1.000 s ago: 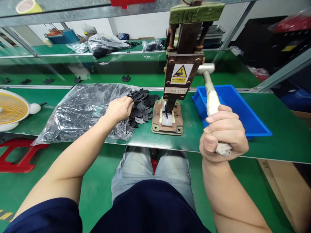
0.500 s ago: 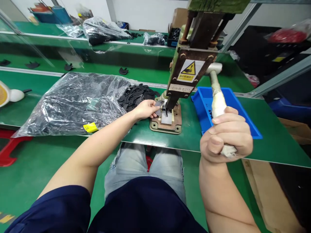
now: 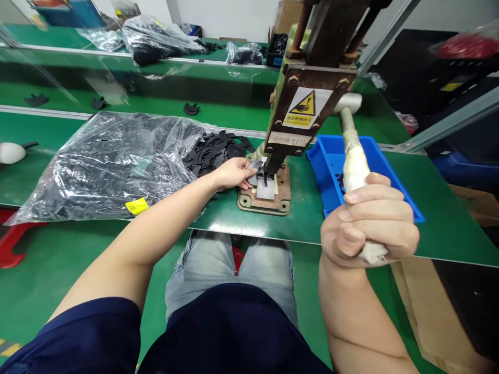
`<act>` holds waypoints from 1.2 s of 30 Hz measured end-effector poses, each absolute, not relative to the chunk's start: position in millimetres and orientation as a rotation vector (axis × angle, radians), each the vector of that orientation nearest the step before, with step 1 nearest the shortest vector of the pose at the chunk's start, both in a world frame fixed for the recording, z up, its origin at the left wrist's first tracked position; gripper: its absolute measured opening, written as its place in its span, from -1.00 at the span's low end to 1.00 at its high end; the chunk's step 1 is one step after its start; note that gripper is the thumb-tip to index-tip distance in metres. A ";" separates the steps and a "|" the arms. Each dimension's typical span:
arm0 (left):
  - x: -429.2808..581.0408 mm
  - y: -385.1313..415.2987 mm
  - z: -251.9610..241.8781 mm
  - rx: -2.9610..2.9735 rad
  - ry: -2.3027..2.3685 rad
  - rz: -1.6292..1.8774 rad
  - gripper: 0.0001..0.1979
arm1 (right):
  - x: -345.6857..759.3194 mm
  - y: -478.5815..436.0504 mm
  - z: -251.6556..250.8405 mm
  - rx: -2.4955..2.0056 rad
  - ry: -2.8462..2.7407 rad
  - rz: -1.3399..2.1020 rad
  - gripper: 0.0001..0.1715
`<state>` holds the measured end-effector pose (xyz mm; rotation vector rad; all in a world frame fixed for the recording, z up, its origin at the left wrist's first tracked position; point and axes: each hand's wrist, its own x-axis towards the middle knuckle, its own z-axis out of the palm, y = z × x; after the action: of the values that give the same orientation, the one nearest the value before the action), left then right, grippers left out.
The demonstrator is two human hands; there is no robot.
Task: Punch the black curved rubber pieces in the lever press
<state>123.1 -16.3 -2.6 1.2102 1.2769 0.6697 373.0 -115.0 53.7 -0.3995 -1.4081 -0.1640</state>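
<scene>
Left hand [image 3: 234,174], fingers [image 3: 248,171] pinching a thin dark-grey curved piece [image 3: 253,179] at the brown metal press [image 3: 298,106], right hand [image 3: 370,222], fingers wrapped around the pale tape-bound handle [image 3: 354,163].

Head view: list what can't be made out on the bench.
Head view: the top of the press, cut off by the upper edge.
Head view: part of the gray piece, hidden by the left hand.
Head view: part of the blue bin's inside, hidden by the handle and right hand.
Head view: any print on the yellow label, too small.
</scene>
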 end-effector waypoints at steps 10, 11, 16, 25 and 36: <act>119.6 -17.7 -3.9 1.238 1.214 0.707 -0.62 | 365.8 -110.9 55.1 -0.361 -1.332 -0.211 -0.27; 119.8 -17.1 -5.5 1.249 1.221 0.715 -0.62 | 366.1 -110.1 54.9 -0.350 -1.332 -0.220 -0.27; 121.5 -13.1 -10.3 1.265 1.261 0.703 -0.60 | 362.0 -108.5 56.6 -0.392 -1.293 -0.239 -0.26; 122.0 -5.2 3.6 1.208 1.283 0.544 -0.58 | 354.9 -106.7 59.7 -0.344 -1.227 -0.219 -0.25; 126.0 -7.1 10.9 1.265 1.324 0.487 -0.73 | 353.4 -108.7 60.2 -0.427 -1.232 -0.283 -0.35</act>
<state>126.0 -7.1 10.9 1.2648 1.3242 0.4874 353.4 -108.7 60.2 -0.4271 -1.2324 -0.2829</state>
